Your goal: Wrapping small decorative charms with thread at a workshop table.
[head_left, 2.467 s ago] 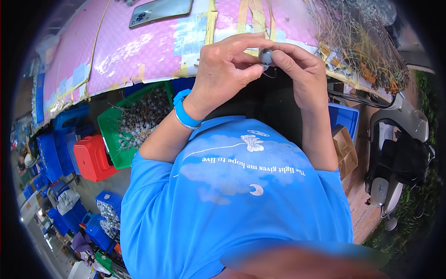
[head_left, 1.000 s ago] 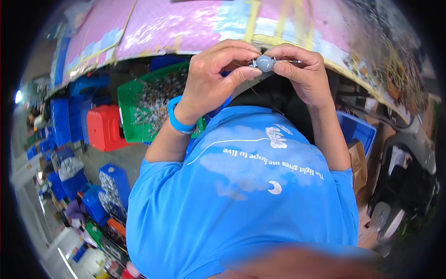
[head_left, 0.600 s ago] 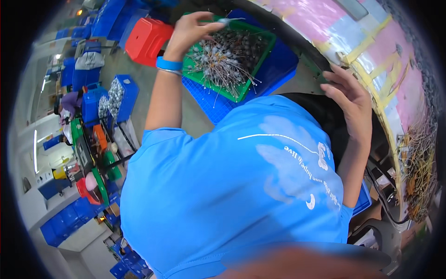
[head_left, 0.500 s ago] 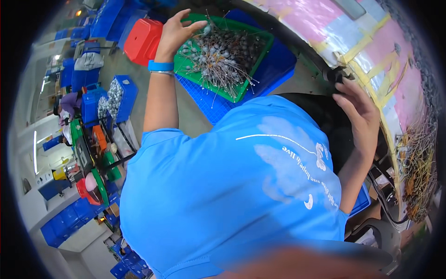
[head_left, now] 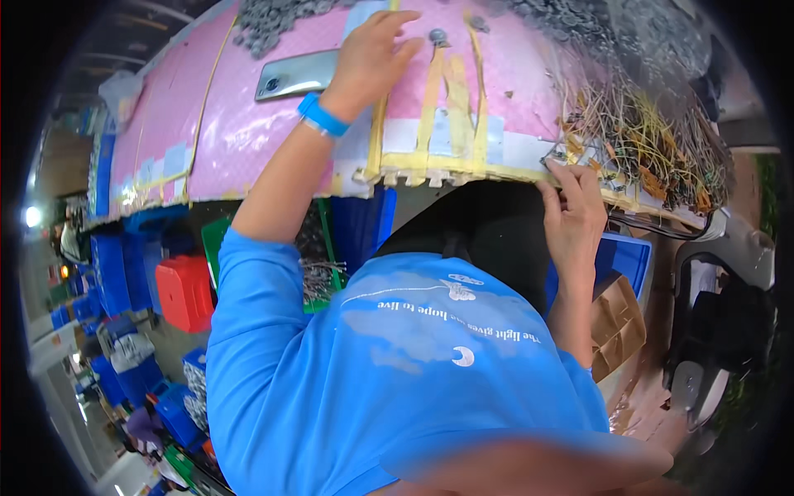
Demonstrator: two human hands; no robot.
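Note:
My left hand (head_left: 374, 64) is over the pink-covered tabletop, thumb and fingers apart with nothing visible between them. Just beyond its fingertips sits a small grey round part (head_left: 438, 37). At the table's near edge, my right hand (head_left: 576, 207) has its fingers bent and thumb drawn in, around something too small to make out. Beside it on the right spreads a tangled heap of thin wires (head_left: 662, 140), yellowish and orange with small ends. A phone (head_left: 296, 74) lies by my left wrist.
Grey round parts (head_left: 277, 21) are piled on the table's far side. Below the edge stand a green tray (head_left: 327, 248) of wired parts, a red container (head_left: 185, 293), a blue bin (head_left: 616, 260) and a brown paper bag (head_left: 616, 326). A dark chair (head_left: 715, 331) is at right.
My view and body have turned from the green tray to the table. The left hand has gone from above the tray to over the tabletop; the right has come to the edge near the wires.

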